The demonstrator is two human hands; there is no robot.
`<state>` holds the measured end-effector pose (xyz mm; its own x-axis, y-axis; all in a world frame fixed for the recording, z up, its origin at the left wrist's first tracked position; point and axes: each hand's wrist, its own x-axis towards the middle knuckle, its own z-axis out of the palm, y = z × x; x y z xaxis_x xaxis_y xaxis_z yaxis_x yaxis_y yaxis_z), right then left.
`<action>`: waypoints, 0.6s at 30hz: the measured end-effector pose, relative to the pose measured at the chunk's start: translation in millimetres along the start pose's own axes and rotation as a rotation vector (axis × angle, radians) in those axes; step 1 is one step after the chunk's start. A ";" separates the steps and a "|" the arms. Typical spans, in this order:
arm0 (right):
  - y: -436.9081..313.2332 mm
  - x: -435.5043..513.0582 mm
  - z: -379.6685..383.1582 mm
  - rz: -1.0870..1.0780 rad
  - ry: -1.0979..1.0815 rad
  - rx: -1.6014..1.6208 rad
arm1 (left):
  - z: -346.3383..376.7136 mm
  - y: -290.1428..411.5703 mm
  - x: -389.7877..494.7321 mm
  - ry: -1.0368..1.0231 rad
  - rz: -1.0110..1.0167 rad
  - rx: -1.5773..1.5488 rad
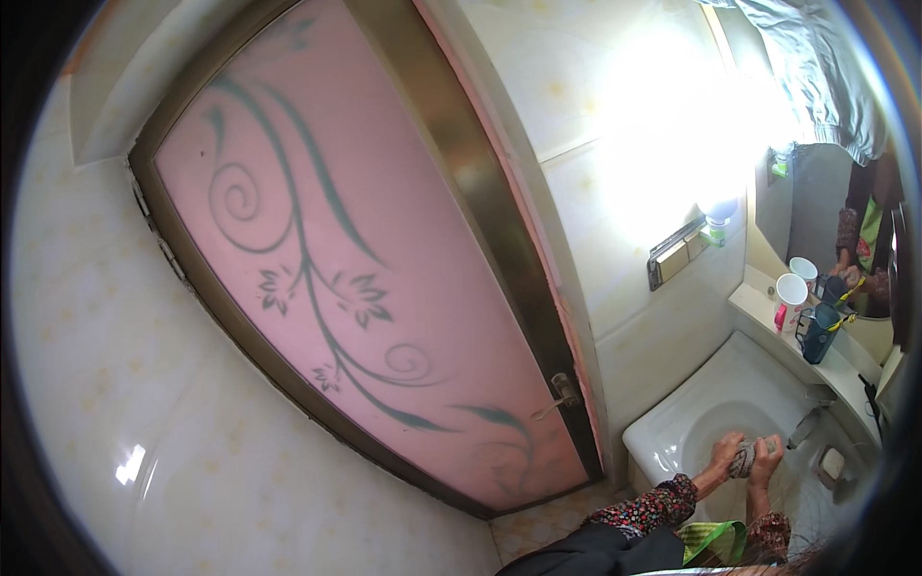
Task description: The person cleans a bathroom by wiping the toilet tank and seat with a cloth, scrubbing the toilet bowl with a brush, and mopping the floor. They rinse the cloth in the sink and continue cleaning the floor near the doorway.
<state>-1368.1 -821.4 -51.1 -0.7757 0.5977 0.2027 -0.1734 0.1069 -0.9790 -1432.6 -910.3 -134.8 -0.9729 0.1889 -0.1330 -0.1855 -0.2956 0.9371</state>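
A wet-looking grey cloth [743, 459] is bunched between both hands over the basin of a white ceramic sink [666, 425]. My left hand [726, 455] grips its left side, and my right hand [765, 458] closes on its right side. A metal faucet [808, 425] stands just to the right of the hands. Patterned sleeves [666, 502] cover both forearms down to near the wrists. The lower part of the basin is partly hidden by the arms.
Right of the faucet, a bar of soap [833, 463] lies in a dish. A shelf [749, 297] under the mirror [821, 209] holds a white mug [791, 291] and a dark cup [820, 335]. A pink door [403, 237] with a lever handle [562, 392] stands at the left.
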 end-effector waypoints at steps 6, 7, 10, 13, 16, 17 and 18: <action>58.6 -1.5 -5.8 0.543 -0.028 0.443 | -21.0 0.9 0.8 -0.130 -0.064 0.444; 62.8 -5.7 -4.0 0.744 0.034 0.504 | -27.9 8.8 -3.9 -0.171 -0.121 0.551; 62.1 -20.8 6.4 0.913 -0.037 0.760 | -48.7 47.2 -25.6 -0.138 0.031 0.876; 34.6 -28.2 23.2 1.021 -0.175 0.832 | -82.4 105.6 -58.1 -0.125 0.530 1.451; -17.5 -28.7 64.3 0.826 -0.291 0.799 | -103.5 164.6 -83.0 -0.345 0.888 1.310; -40.0 -29.4 73.1 0.785 -0.428 0.896 | -107.3 182.0 -88.8 -0.360 0.748 1.251; -63.5 -28.6 84.3 0.794 -0.502 0.954 | -112.7 200.0 -93.1 -0.335 0.683 1.162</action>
<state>-1386.1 -912.3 6.9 -0.9649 -0.1379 -0.2235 0.2319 -0.8469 -0.4785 -1394.6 -1092.6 28.7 -0.7139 0.5860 0.3834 0.6889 0.4895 0.5346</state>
